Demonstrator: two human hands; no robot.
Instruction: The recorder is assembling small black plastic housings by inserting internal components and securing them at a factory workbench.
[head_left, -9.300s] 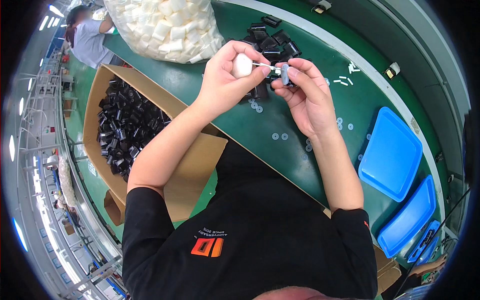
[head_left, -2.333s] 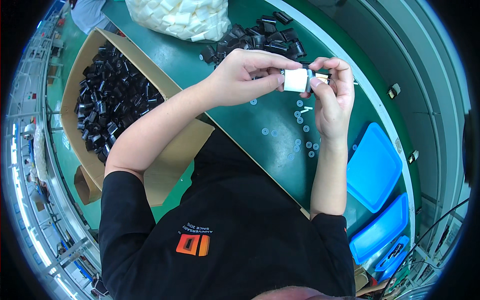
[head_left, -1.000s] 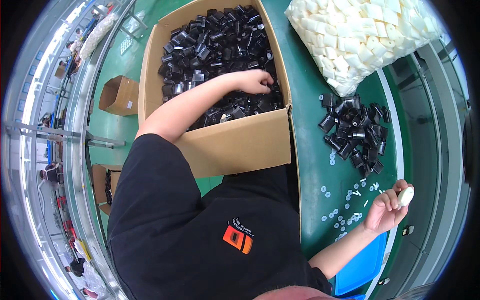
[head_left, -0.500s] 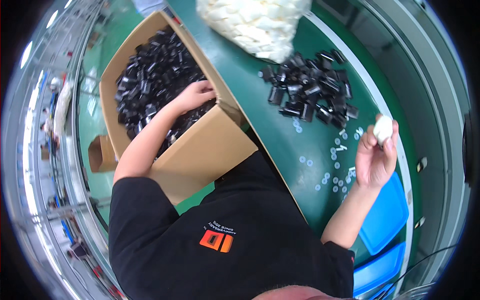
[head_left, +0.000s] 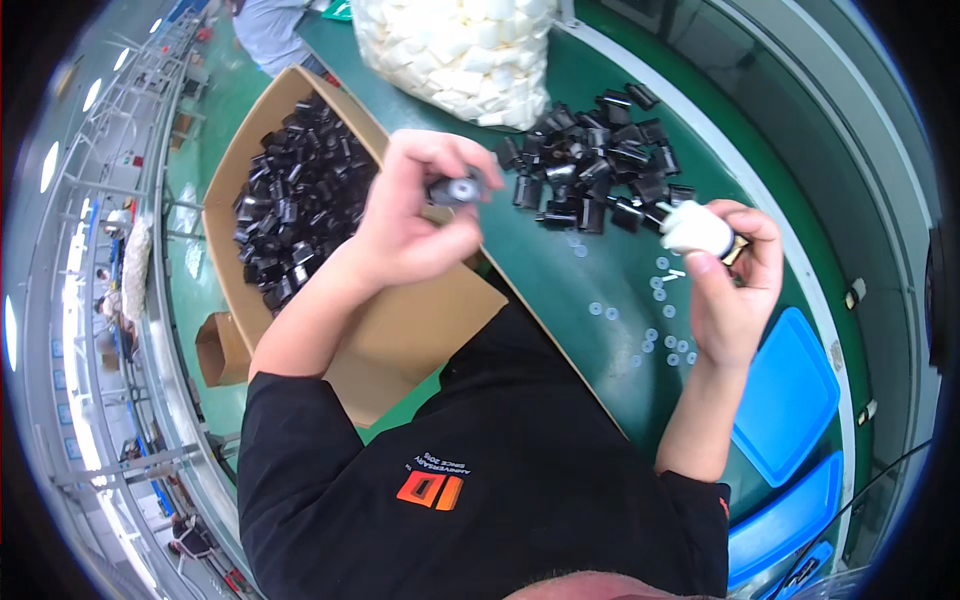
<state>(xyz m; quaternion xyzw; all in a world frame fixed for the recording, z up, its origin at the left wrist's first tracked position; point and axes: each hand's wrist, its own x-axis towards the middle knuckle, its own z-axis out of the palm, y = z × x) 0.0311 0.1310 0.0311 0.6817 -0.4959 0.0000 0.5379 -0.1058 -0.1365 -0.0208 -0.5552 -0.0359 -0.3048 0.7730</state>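
My left hand [head_left: 415, 215] is raised over the edge of the cardboard box [head_left: 400, 330] and grips a small black cylindrical part [head_left: 455, 190]. My right hand [head_left: 730, 280] is held up over the green table [head_left: 560, 290] and holds a white foam piece [head_left: 692, 228], with a small dark and brass-coloured bit at its fingertips. The box holds many more black parts [head_left: 300, 210]. A loose pile of black parts [head_left: 595, 175] lies on the table between my hands.
A clear bag of white foam pieces [head_left: 465, 50] stands at the back. Small white rings [head_left: 655, 320] are scattered on the table. Blue trays [head_left: 790, 400] lie at the right. Another person [head_left: 265, 30] stands at the far end. A small cardboard box [head_left: 222, 350] sits on the floor.
My left hand has come out of the box holding a black part and moved toward my right hand. My right hand still holds the white foam piece.
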